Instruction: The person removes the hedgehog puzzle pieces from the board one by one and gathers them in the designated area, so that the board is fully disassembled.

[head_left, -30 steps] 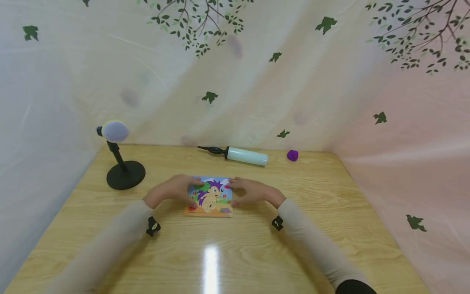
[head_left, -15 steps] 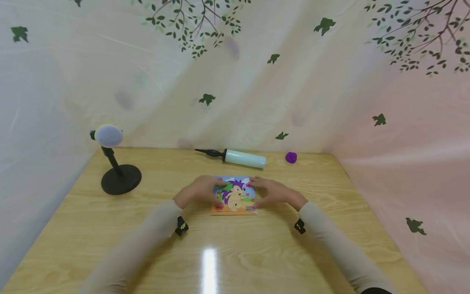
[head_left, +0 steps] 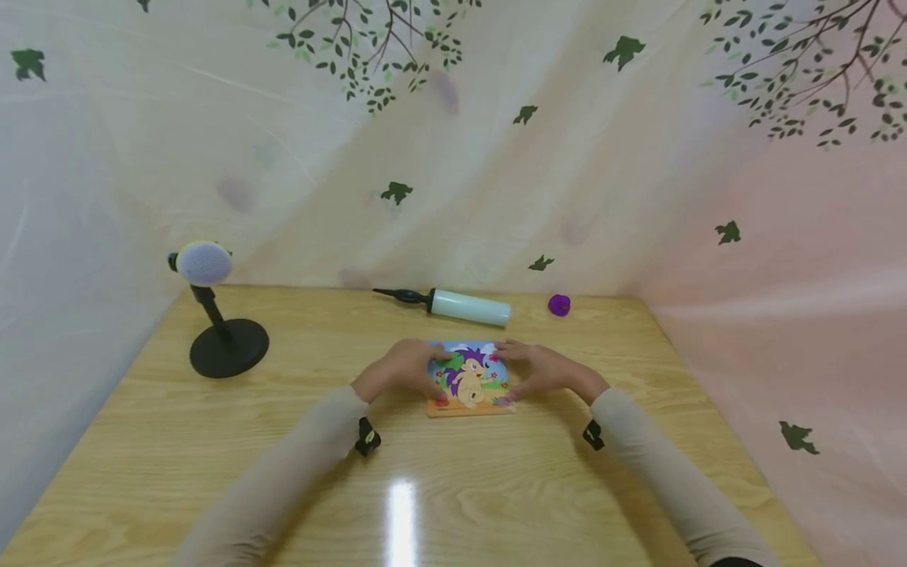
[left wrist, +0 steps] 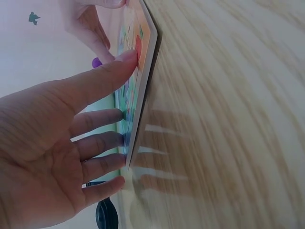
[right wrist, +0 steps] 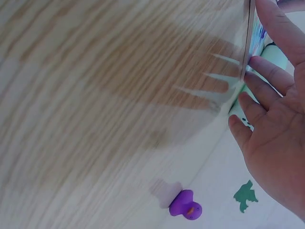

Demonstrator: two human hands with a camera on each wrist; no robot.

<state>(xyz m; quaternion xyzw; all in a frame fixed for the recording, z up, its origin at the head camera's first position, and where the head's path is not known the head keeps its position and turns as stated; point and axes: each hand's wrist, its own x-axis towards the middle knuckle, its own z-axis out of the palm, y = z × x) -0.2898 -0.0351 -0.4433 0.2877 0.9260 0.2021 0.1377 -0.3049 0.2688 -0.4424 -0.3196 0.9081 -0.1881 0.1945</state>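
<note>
A flat board with a hedgehog picture, like a wooden jigsaw puzzle [head_left: 469,382], lies face up on the table between both hands. My left hand [head_left: 407,368] is at its left side, thumb and fingers spread and fairly straight. In the left wrist view, the thumb [left wrist: 107,78] touches the picture near the front, and fingertips rest by the board's edge. On the opposite side, my right hand [head_left: 542,368] touches the board's right part with spread fingers. In the right wrist view only a sliver of the board [right wrist: 252,36] shows, beside the right hand [right wrist: 279,114].
Behind the board lies a hand pump [head_left: 468,307] with a pale blue barrel and black nozzle. A purple toy duck [head_left: 560,305] sits to its right. A black stand [head_left: 228,346] with a round pale head [head_left: 204,263] is at the left. Printed cloth hangs behind the wooden table [head_left: 567,488].
Both hands and the puzzle board have slid to the right along the table. The head view has shifted slightly. The hands keep their places at the board's sides.
</note>
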